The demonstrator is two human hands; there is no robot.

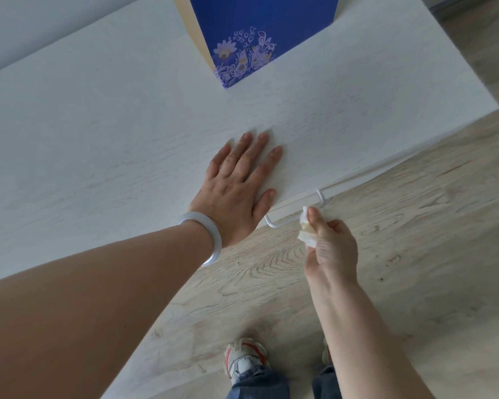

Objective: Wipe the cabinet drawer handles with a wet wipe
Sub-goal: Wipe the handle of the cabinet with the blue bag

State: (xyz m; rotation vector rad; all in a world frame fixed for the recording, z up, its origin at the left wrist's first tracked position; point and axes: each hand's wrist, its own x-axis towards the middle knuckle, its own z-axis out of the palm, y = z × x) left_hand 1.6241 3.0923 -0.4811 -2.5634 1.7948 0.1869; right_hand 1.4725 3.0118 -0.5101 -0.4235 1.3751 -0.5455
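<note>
Right hand (330,246) pinches a crumpled white wet wipe (305,230) against the thin white wire drawer handle (288,218), while left hand (236,188) lies flat, fingers spread, on the pale wood-grain surface (98,139) just above it.

Blue box (260,38) cut off above

Floor (401,226) before handle (285,218) open — blue box (257,33) blocks cabinet top (98,125) rear, seemingly.

Left hand (236,182) flat on cabinet top (98,125); right hand (330,243) pinches wet wipe (305,228) against white handle (288,218).
</note>
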